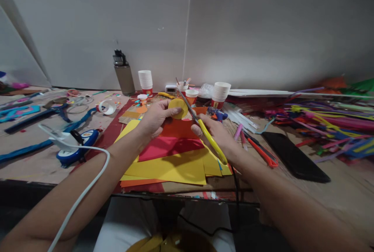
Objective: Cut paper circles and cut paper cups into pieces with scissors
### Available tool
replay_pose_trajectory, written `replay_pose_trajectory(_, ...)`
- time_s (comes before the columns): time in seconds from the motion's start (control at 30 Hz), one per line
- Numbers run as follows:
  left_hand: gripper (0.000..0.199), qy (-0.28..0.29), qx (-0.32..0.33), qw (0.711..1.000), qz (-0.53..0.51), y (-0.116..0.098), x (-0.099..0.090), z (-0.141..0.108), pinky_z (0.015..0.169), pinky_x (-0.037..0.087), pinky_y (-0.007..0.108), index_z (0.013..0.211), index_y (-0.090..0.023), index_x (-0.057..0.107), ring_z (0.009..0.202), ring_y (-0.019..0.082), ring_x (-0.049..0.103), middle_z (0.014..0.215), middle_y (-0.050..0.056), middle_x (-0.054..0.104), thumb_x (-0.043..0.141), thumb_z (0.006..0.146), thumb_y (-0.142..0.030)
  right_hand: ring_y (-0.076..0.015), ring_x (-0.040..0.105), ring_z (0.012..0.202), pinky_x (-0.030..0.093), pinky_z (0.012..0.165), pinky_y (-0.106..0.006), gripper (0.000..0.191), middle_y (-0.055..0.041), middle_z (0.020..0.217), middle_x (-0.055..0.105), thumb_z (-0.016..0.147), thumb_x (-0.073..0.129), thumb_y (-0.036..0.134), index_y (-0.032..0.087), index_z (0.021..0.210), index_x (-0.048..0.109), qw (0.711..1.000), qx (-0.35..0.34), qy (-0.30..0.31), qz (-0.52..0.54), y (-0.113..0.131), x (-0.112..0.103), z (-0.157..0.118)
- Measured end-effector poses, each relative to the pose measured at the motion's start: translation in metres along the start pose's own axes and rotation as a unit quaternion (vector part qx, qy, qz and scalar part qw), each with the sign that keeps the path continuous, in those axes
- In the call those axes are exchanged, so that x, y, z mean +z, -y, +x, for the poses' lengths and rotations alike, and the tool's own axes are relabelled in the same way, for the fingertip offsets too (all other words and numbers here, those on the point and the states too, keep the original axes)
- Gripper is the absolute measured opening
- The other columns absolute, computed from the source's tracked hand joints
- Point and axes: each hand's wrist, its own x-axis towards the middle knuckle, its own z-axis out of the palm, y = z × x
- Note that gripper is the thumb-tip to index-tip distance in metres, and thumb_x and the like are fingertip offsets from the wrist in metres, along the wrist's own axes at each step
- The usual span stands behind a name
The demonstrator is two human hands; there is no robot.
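Note:
Between the thumb and fingers of my left hand (156, 116) is a round yellow paper disc (177, 108), held up above the table. My right hand (214, 129) grips a pair of scissors (210, 141) with yellow handles, its blades pointing up and to the left along the disc's right side. Whether the blades touch the paper, I cannot tell. Below both hands lie sheets of yellow paper (166, 168), a red sheet (169, 147) and an orange sheet (181, 128), overlapping one another.
Stacked paper cups (220, 93) and a bottle (125, 74) stand at the back. To the right lie a black phone-like slab (295, 156), red-handled scissors (263, 152) and colourful pipe cleaners (336, 123). A blue power strip (77, 148) with a white cable is at left.

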Motion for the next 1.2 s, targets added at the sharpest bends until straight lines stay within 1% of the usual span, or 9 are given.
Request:
replay_pose_trajectory(0.17,0.026,0.02,-0.014,1.0,0.012,-0.004,-0.003,0.001,0.046,0.028,0.016,0.08,-0.013,0.065,0.056,0.006,0.05,0.07,0.001,0.063,0.078,0.061,-0.025,-0.0117,0.043,0.063,0.031,0.057,-0.023,0.024,0.0035,0.07,0.048,0.088,0.054,0.043,0.02,0.084,0.051,1.0,0.005,0.008,0.003,0.0,-0.001,-0.001)
replay_pose_trajectory(0.27,0.027,0.034,-0.02,0.999,0.023,-0.006,-0.006,0.002,0.047,0.03,0.016,0.081,-0.013,0.066,0.057,0.006,0.051,0.071,0.001,0.064,0.078,0.061,-0.027,-0.0113,0.042,0.062,0.03,0.056,-0.023,0.024,0.004,0.069,0.047,0.088,0.053,0.043,0.02,0.084,0.051,1.0,0.01,0.011,0.0,0.002,-0.002,-0.002)
replay_pose_trajectory(0.43,0.024,0.038,-0.029,0.998,0.041,-0.006,-0.009,0.003,0.047,0.03,0.017,0.075,-0.013,0.063,0.057,0.007,0.052,0.069,0.001,0.062,0.077,0.061,-0.026,-0.0126,0.043,0.064,0.032,0.059,-0.024,0.028,0.0024,0.072,0.048,0.087,0.052,0.046,0.019,0.081,0.05,1.0,0.006,0.013,-0.008,0.002,-0.001,0.0)
replay_pose_trajectory(0.53,0.025,0.041,-0.029,0.998,0.034,-0.004,-0.008,0.003,0.049,0.033,0.017,0.078,-0.014,0.064,0.06,0.008,0.054,0.073,0.001,0.064,0.077,0.061,-0.025,-0.0131,0.043,0.066,0.033,0.061,-0.025,0.028,0.0013,0.075,0.05,0.088,0.051,0.046,0.019,0.083,0.05,1.0,-0.005,0.008,-0.012,0.0,0.001,0.001)
replay_pose_trajectory(0.6,0.026,0.044,-0.026,0.998,0.037,-0.002,-0.008,0.003,0.048,0.032,0.017,0.08,-0.014,0.064,0.059,0.007,0.053,0.074,0.001,0.064,0.077,0.061,-0.025,-0.0133,0.043,0.066,0.033,0.061,-0.025,0.027,0.0009,0.078,0.052,0.089,0.05,0.046,0.019,0.085,0.05,1.0,-0.013,0.006,-0.013,-0.002,0.002,0.001)
replay_pose_trajectory(0.7,0.024,0.046,-0.019,0.998,0.045,-0.001,-0.009,0.004,0.047,0.029,0.017,0.077,-0.014,0.062,0.057,0.007,0.051,0.071,0.001,0.063,0.077,0.061,-0.024,-0.0129,0.042,0.065,0.032,0.061,-0.024,0.027,0.0011,0.077,0.052,0.089,0.05,0.046,0.02,0.085,0.05,1.0,-0.016,0.004,-0.011,-0.002,0.002,0.001)
replay_pose_trajectory(0.97,0.019,0.067,-0.038,0.996,0.046,-0.006,-0.014,0.005,0.052,0.036,0.018,0.074,-0.014,0.062,0.06,0.008,0.054,0.072,0.001,0.062,0.075,0.063,-0.022,-0.012,0.04,0.062,0.031,0.059,-0.024,0.032,0.0012,0.074,0.051,0.088,0.051,0.05,0.018,0.086,0.053,1.0,-0.006,0.005,-0.001,0.004,0.001,-0.001)
replay_pose_trajectory(1.1,0.021,0.078,-0.039,0.994,0.063,-0.009,-0.016,0.005,0.051,0.034,0.018,0.074,-0.014,0.063,0.059,0.008,0.054,0.071,0.001,0.062,0.076,0.062,-0.024,-0.0113,0.04,0.062,0.031,0.058,-0.023,0.032,0.0023,0.072,0.05,0.087,0.054,0.049,0.018,0.084,0.053,1.0,-0.004,0.007,-0.001,0.004,0.0,-0.001)
replay_pose_trajectory(1.2,0.021,0.086,-0.046,0.991,0.089,-0.012,-0.02,0.006,0.052,0.034,0.02,0.074,-0.014,0.063,0.058,0.008,0.052,0.07,0.001,0.061,0.076,0.062,-0.026,-0.0108,0.039,0.061,0.03,0.056,-0.023,0.031,0.0033,0.07,0.048,0.086,0.055,0.048,0.018,0.083,0.053,1.0,-0.002,0.019,0.0,0.004,-0.001,-0.001)
